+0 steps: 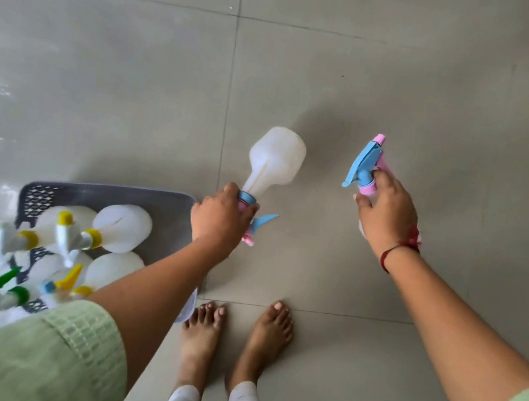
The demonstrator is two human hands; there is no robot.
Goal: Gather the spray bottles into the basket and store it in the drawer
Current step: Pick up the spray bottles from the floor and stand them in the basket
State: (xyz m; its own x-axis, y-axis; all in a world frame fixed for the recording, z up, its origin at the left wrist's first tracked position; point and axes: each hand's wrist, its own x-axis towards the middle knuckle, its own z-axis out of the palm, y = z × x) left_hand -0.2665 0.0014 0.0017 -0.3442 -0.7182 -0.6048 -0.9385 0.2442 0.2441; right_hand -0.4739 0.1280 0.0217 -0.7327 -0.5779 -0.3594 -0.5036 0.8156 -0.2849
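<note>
Left hand (222, 215) and right hand (385, 216), each curled round a spray bottle's neck.
Left bottle (277, 158) tipped base-away, just beside the grey basket (106, 191) on the floor (406, 84), several bottles (121, 227) already inside; right bottle (365, 166) hidden bar its blue-and-pink trigger. Looks empty, light, thin-walled and smooth: best taken at the stiff collar under the trigger, not the squeezable body.

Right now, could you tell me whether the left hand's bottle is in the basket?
Out: the left hand grips the bottle by its neck, right of the basket rim.
</note>
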